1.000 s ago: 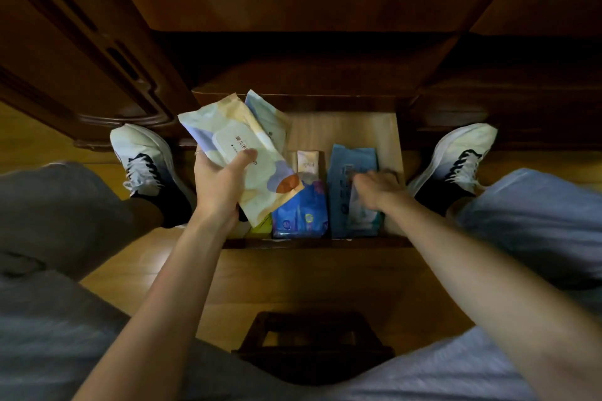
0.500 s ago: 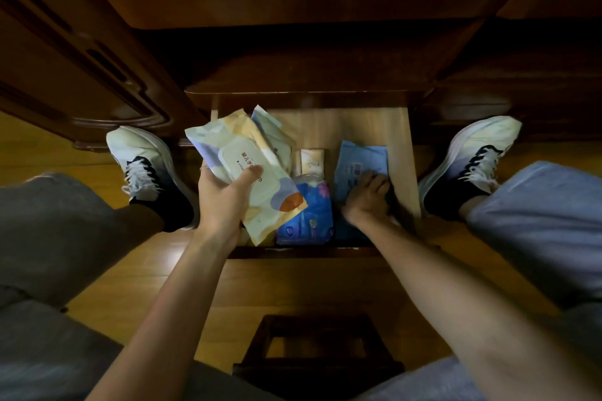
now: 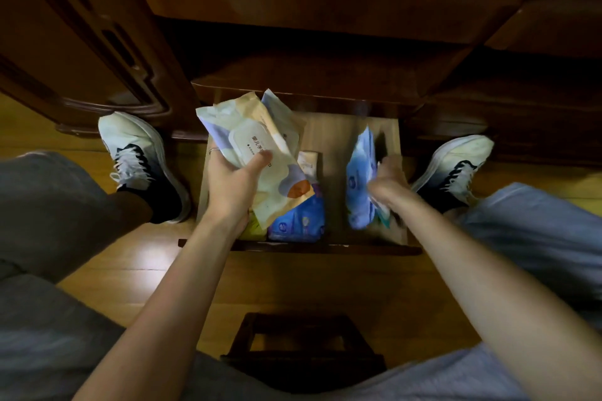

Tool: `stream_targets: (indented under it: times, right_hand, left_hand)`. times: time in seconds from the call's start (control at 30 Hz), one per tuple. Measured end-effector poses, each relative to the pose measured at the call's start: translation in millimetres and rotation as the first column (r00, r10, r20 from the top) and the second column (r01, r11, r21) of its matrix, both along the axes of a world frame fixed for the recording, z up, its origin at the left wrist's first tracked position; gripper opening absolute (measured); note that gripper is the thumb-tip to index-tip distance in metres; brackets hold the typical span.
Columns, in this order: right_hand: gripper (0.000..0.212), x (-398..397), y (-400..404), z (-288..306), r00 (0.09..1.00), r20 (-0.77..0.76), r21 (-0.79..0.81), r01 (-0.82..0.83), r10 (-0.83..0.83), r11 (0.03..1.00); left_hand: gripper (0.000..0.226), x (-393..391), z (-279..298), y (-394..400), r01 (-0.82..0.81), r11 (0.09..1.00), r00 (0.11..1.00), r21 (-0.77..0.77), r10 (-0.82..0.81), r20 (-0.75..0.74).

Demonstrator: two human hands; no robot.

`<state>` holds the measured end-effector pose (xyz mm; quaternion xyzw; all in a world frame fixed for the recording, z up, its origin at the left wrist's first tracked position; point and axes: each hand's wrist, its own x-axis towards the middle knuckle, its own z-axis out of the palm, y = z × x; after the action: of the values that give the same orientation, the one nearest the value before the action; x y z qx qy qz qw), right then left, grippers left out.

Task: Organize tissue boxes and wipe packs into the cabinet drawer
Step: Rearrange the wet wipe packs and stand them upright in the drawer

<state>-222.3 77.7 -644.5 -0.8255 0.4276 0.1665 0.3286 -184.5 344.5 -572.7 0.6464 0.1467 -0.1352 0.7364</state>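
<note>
The light wooden drawer (image 3: 338, 137) stands pulled out of the dark cabinet between my feet. My left hand (image 3: 229, 187) grips a pale yellow wipe pack with a white flip lid (image 3: 257, 146), tilted above the drawer's left side; a second pale pack (image 3: 277, 107) shows behind it. My right hand (image 3: 389, 179) holds a light blue wipe pack (image 3: 360, 179) turned up on its edge at the drawer's right side. A dark blue pack (image 3: 299, 218) lies in the drawer's front middle, with a small cream pack (image 3: 308, 161) behind it.
Dark cabinet fronts (image 3: 293, 19) rise behind the drawer, with an open door (image 3: 81, 42) to the left. My white and black shoes rest at either side, left shoe (image 3: 136, 156) and right shoe (image 3: 456, 163). A dark wooden stool (image 3: 303, 345) sits on the yellow floor below.
My right hand has lifted the light blue pack from lying flat to standing on its edge at the right of the drawer. My left hand keeps the yellow pack almost still.
</note>
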Motion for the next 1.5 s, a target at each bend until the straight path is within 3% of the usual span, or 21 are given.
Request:
stream_targets:
  times: [0.1, 0.2, 0.27, 0.33, 0.43, 0.53, 0.67, 0.8, 0.93, 1.0, 1.13, 1.3, 1.4, 1.5]
  right_hand:
    - [0.044, -25, 2, 6, 0.975, -0.115, -0.203, -0.211, 0.191, 0.956]
    - [0.048, -25, 8, 14, 0.855, -0.239, -0.547, -0.510, 0.460, 0.664]
    - [0.053, -16, 15, 21, 0.800, -0.302, -0.630, -0.576, 0.519, 0.521]
    - [0.056, -10, 20, 25, 0.736, -0.376, -0.593, -0.658, 0.563, 0.465]
    - [0.038, -14, 21, 18, 0.669, -0.482, -0.441, -0.743, 0.566, 0.503]
    - [0.029, -26, 19, 7, 0.697, -0.492, -0.320, -0.702, 0.522, 0.636]
    - [0.022, -24, 23, -2, 0.679, -0.490, -0.248, -0.710, 0.547, 0.659]
    - [0.045, 1, 23, -9, 0.764, -0.310, -0.412, -0.644, 0.565, 0.645]
    - [0.075, 5, 22, -29, 0.541, -0.510, -0.105, -0.811, 0.668, 0.576]
    - [0.083, 0, 20, -40, 0.503, -0.535, -0.019, -0.811, 0.679, 0.585]
    - [0.082, -7, 18, -44, 0.512, -0.507, -0.029, -0.814, 0.693, 0.580]
    - [0.085, -21, 16, -50, 0.536, -0.491, -0.034, -0.800, 0.687, 0.600]
    - [0.081, -21, 10, -45, 0.620, -0.428, -0.042, -0.740, 0.657, 0.671]
    - [0.070, -23, 8, -39, 0.759, -0.298, -0.311, -0.650, 0.579, 0.693]
  left_hand:
    - [0.048, -2, 1, 0, -0.006, 1.000, 1.000, -0.018, 0.006, 0.000]
    - [0.046, -5, 1, 1, -0.017, 0.999, 1.000, -0.034, 0.017, -0.001]
    - [0.042, -6, 4, 2, -0.014, 0.999, 1.000, -0.032, 0.014, -0.007]
    - [0.040, -7, 6, 3, 0.000, 1.000, 1.000, -0.030, 0.000, 0.009]
    - [0.039, -10, 9, 3, 0.019, 1.000, 0.999, -0.010, -0.019, 0.032]
    - [0.036, -13, 12, 2, 0.014, 1.000, 0.999, -0.012, -0.014, 0.037]
    - [0.034, -16, 15, 1, 0.033, 0.999, 0.998, -0.027, -0.031, 0.052]
    - [0.044, -15, 14, -2, 0.070, 0.997, 0.995, -0.022, -0.069, 0.073]
    - [0.049, -13, 10, -2, 0.095, 0.995, 0.992, 0.007, -0.096, 0.079]
    - [0.045, -12, 7, -3, 0.101, 0.995, 0.992, 0.026, -0.102, 0.077]
    - [0.033, -11, 1, -3, 0.083, 0.995, 0.996, 0.053, -0.085, 0.037]
    - [0.042, -8, 2, -7, 0.132, 0.991, 0.989, 0.032, -0.134, 0.065]
    - [0.041, -8, 1, -8, 0.139, 0.990, 0.988, 0.021, -0.140, 0.066]
    - [0.036, -9, -3, -6, 0.108, 0.994, 0.994, 0.030, -0.108, 0.022]
